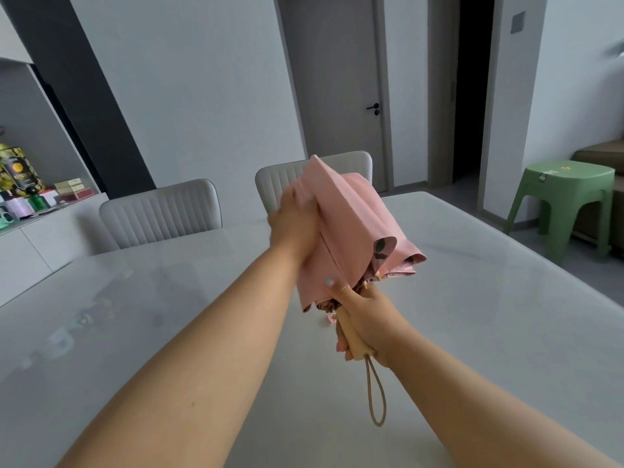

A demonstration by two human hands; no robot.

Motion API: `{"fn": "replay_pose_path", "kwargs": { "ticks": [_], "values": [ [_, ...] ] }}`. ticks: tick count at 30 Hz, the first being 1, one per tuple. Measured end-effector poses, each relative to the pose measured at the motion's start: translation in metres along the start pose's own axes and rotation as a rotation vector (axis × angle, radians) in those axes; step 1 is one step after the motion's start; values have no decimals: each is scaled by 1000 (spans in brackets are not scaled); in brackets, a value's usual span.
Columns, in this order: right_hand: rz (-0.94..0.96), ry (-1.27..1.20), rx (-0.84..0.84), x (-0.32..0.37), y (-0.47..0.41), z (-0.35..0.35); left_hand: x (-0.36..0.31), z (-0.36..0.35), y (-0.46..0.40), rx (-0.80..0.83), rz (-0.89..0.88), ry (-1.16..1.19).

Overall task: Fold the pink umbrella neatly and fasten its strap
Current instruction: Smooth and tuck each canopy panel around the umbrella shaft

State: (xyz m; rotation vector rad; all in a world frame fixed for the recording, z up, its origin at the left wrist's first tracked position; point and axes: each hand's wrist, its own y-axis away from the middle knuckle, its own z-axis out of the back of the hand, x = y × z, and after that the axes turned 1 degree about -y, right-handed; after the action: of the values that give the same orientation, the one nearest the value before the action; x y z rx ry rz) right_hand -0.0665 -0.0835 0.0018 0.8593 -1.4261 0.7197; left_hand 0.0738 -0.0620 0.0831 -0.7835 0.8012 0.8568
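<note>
Plainly, the pink umbrella is collapsed but loose, held in the air above the pale desk, its long axis running from the wooden handle near the person up and away to the bunched canopy tip. The right hand is the nearer grip, fingers curled tight round the handle at the low end, with the cord loop dangling below it. The left hand is farther out, on the left flank of the canopy, fingers closed over a gathered fold of fabric; blur hides their exact lie. On the right side the panels flare open at the hem, showing a floral lining, so the folding looks about midway. The strap cannot be picked out. Judging by this, the next move turns on the left hand wrapping the loose panels around the shaft. Behind the desk stand 2 grey chairs; a green stool sits to the right.
</note>
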Motion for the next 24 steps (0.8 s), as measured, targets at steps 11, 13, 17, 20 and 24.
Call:
{"fn": "replay_pose_path", "kwargs": {
  "ticks": [11,13,17,20,24],
  "values": [
    [-56,-7,17,4,10,-8,35,-1,6,261,142,665],
    [-53,-74,44,6,11,-8,39,-1,3,262,146,722],
    [-98,-229,139,5,16,-7,53,-5,4,313,192,816],
    [-134,-258,181,6,14,-6,50,-3,5,220,193,816],
    [-152,-281,184,7,11,-1,53,0,2,163,175,836]
  ]
}}
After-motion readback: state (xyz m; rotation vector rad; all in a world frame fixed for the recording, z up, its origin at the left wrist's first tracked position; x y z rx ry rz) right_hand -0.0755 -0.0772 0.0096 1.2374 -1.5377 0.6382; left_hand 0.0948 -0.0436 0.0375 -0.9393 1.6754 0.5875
